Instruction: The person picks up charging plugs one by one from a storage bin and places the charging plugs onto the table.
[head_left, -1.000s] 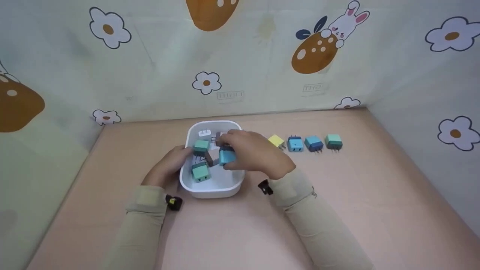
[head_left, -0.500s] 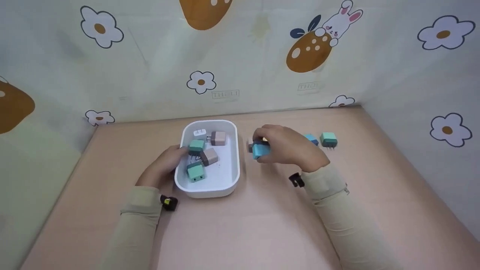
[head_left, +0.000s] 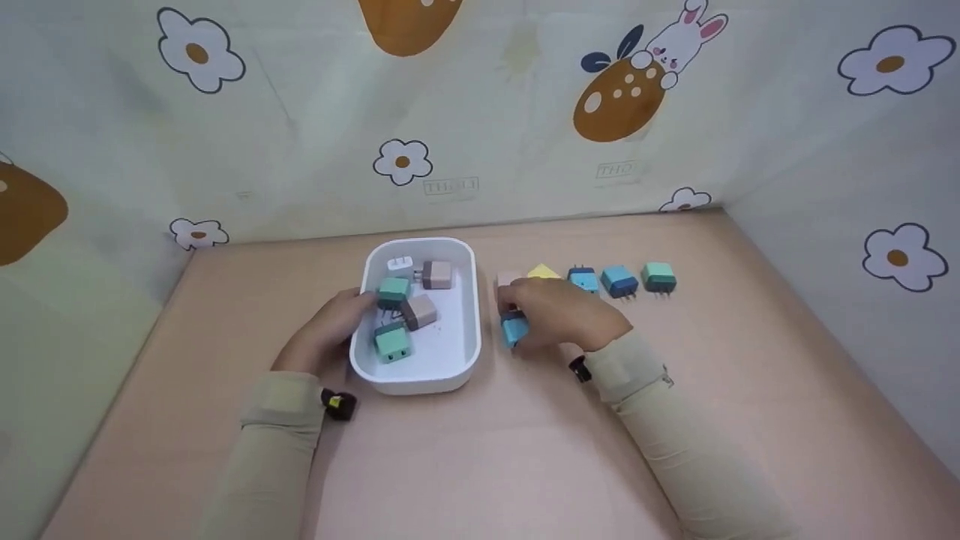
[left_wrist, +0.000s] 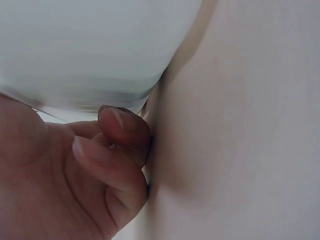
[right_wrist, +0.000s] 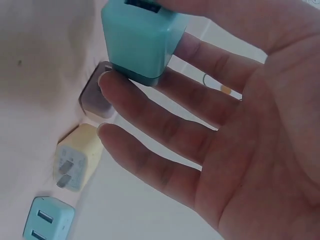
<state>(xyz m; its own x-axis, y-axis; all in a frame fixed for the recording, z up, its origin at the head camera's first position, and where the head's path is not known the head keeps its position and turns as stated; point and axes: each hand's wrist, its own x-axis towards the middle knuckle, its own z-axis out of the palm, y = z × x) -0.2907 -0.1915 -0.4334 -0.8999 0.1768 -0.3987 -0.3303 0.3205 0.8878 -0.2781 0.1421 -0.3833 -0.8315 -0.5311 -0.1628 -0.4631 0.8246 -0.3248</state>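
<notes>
My right hand (head_left: pixel 566 311) pinches a light blue two-port USB charger plug (head_left: pixel 514 328) low over the table, just right of the white plastic tub. The right wrist view shows this charger (right_wrist: pixel 140 40) between thumb and fingers, while the ring and little fingers stretch out loosely. My left hand (head_left: pixel 322 330) holds the left side of the tub (head_left: pixel 424 387), thumb at its rim. In the left wrist view, curled fingers (left_wrist: pixel 125 130) sit low against the outer wall. Inside the tub are green chargers (head_left: pixel 392 343), pinkish-brown chargers (head_left: pixel 420 311) and a small white plug (head_left: pixel 400 264).
Behind my right hand a row of chargers lies on the table: a pinkish one (head_left: pixel 510 278), a yellow one (head_left: pixel 544 271), two blue ones (head_left: pixel 619 281) and a green one (head_left: pixel 659 277). A patterned cloth wall (head_left: pixel 315 150) borders the table's back and sides.
My right hand has lifted the blue charger out of the tub, carried it right, then lowered it in front of the row. My left hand stays on the tub.
</notes>
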